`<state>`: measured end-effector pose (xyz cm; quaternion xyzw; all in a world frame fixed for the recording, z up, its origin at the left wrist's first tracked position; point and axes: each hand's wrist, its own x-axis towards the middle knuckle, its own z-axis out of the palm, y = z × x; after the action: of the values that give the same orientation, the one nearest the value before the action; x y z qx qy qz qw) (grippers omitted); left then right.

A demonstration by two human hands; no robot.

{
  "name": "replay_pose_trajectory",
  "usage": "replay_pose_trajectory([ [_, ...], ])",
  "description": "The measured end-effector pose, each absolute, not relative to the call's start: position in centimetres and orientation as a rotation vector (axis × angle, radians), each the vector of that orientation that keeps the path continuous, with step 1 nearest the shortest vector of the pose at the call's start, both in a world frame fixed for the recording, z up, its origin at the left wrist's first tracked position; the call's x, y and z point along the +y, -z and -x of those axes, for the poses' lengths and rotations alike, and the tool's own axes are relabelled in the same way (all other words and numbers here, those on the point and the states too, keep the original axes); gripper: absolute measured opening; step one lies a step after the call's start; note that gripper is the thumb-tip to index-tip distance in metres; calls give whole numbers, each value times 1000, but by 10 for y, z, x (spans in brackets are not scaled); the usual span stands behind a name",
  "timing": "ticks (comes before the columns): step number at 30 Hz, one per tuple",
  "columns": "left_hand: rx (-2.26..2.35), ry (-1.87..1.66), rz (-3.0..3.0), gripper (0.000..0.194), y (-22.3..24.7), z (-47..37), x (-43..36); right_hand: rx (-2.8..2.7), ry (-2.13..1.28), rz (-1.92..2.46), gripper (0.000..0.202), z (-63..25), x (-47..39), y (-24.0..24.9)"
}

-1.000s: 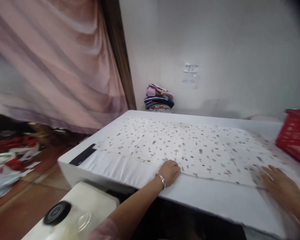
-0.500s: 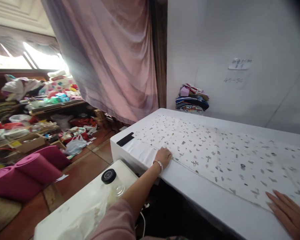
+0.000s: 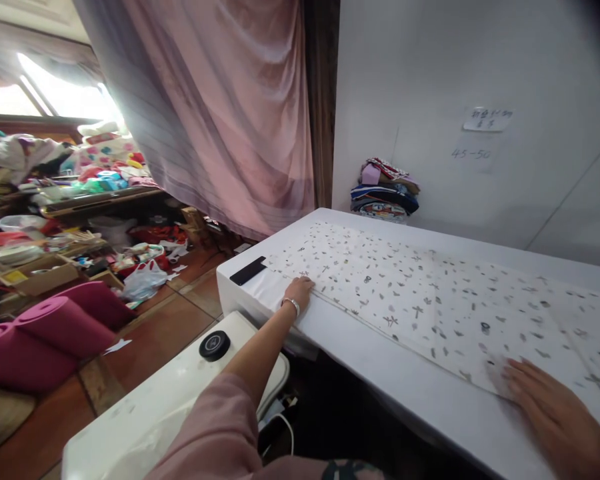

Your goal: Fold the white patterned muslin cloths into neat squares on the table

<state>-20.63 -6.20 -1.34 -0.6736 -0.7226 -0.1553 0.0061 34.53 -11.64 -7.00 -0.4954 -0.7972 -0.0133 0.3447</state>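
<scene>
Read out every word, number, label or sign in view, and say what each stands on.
"45-50", handwritten on the lower note on the wall.
Upper note: two lines of characters, too blurred to quote.
Black lid: a mark, too small to read.

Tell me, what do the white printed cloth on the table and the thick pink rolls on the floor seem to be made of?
White printed cloth: matt woven fabric, perhaps cotton; faint creases and a thin edge suggest it. Thick pink rolls: probably matt foam, by their smooth, dull surface.
</scene>
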Motion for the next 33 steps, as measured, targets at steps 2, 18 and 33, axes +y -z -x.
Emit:
replay_pose_trajectory([
  [2, -2229, 459, 2156, 31, 12, 207, -62, -2153, 29, 1221, 35, -305, -116, 54],
  [18, -1922, 277, 2370, 29, 11, 212, -61, -2570, -161, 1278, 23, -84, -80, 0],
  [33, -2055, 343, 2285, 22, 8, 205, -67, -2469, -168, 1095, 29, -85, -79, 21],
])
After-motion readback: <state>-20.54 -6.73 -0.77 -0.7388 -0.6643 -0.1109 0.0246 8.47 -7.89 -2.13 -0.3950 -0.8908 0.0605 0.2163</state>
